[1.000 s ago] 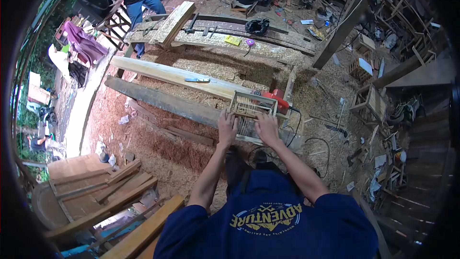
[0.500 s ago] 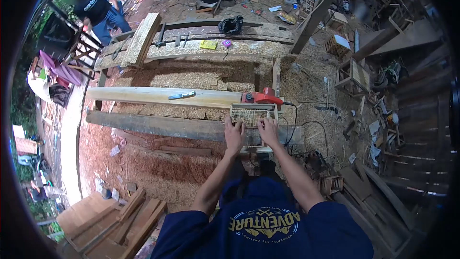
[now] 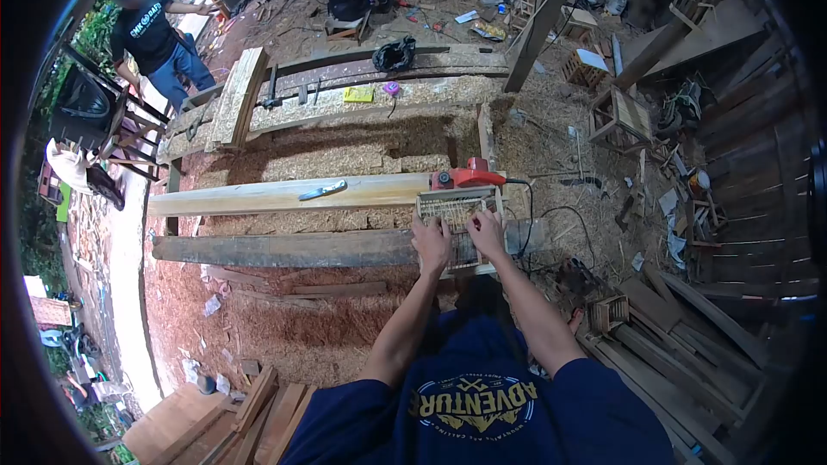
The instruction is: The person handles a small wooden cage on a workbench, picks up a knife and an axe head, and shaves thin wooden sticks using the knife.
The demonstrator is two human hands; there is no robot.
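Observation:
A small wooden stool frame (image 3: pixel 461 194) with pale strands (image 3: pixel 461 209) strung across its top stands before me, between the plank and my body. My left hand (image 3: pixel 432 243) rests at its near left part, fingers bent down onto the strands. At the right side, my right hand (image 3: pixel 488 234) has thumb and fingers pinched together over the strands; the thin piece between them is too small to make out fully. Just beyond the frame, a red power planer (image 3: pixel 475 174) sits on the end of a light wooden plank (image 3: pixel 370 193), its black cord running down past my right hand.
A blue-handled tool (image 3: pixel 323 189) lies on the plank. Across the near side runs a dark beam (image 3: pixel 276 250). The far bench holds stacked boards (image 3: pixel 239 99), a yellow item (image 3: pixel 358 95), a purple tape measure (image 3: pixel 391 88) and a black bag (image 3: pixel 394 54). Two people are beyond.
The view has shifted, so the benches sit lower and the far people show more fully. Both hands stay at the stool frame; my right fingers have drawn closer together.

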